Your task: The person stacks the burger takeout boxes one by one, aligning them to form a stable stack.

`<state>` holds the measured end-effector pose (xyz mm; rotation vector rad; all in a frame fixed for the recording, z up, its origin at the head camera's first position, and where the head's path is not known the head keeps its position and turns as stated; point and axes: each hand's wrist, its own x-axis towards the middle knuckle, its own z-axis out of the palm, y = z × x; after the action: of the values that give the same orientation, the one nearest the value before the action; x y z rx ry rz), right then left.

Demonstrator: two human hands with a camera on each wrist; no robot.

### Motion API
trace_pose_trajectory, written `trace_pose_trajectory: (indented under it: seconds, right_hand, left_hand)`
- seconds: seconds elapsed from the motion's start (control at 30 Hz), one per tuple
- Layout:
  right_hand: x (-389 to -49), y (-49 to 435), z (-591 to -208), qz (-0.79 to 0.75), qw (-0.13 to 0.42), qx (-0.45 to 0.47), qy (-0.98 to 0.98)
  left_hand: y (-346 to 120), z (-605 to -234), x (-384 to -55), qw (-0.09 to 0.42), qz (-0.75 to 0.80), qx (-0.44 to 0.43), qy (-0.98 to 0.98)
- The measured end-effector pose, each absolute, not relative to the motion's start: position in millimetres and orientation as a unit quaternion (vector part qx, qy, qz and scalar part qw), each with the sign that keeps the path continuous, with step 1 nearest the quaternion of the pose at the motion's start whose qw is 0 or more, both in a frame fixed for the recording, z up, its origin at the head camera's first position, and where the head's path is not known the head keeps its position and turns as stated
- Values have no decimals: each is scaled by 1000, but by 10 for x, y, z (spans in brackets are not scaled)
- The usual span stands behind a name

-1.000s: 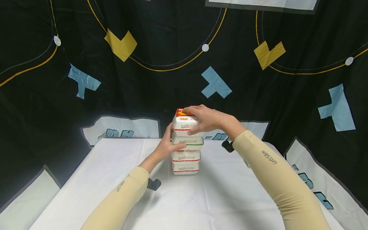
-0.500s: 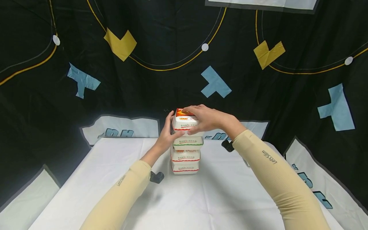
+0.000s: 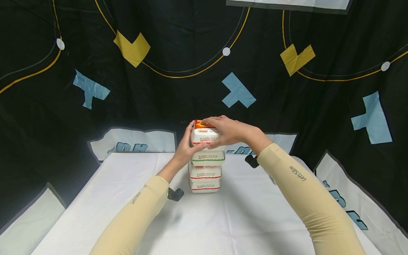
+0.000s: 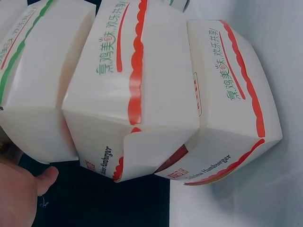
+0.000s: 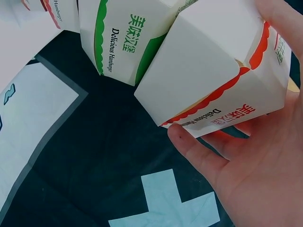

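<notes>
Several white paper burger boxes stand in one upright stack on the table. At its top is a red-trimmed burger box [image 3: 205, 136] with an orange lid. My right hand [image 3: 231, 131] grips this box from the right, fingers over the lid and thumb across the front. From the left, my left hand [image 3: 185, 150] holds the same box, its thumb at the front lower edge near the right thumb. Directly below is a green-trimmed burger box [image 3: 208, 158], with red-trimmed burger boxes [image 3: 205, 172] under it. In the right wrist view, fingers [image 5: 194, 149] touch the top box's side.
A white cloth covers the table [image 3: 255, 219]. Behind it hangs a black curtain [image 3: 178, 99] with blue and yellow tape pieces. White lettered sheets [image 3: 141, 140] hang along the table's far side. Small black devices [image 3: 176, 194] sit by both wrists.
My left hand has slid up from the green-trimmed box to the top burger box, its thumb now close to the right thumb. My right hand and the stack look nearly still.
</notes>
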<state>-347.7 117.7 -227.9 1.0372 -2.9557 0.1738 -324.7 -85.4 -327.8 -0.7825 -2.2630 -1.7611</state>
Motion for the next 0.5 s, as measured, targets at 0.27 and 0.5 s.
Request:
trace_pose_trajectory:
  seconds: [0.27,0.5]
  right_hand:
    - [-3483,1172,-2271,60,0,338,-939]
    - [-3477,1186,-2273,64,-1,342,-937]
  left_hand:
    - [-872,-3265,-3263,86,-598,-263,-753]
    - [-894,-3262,-3263,82,-592,-255,-760]
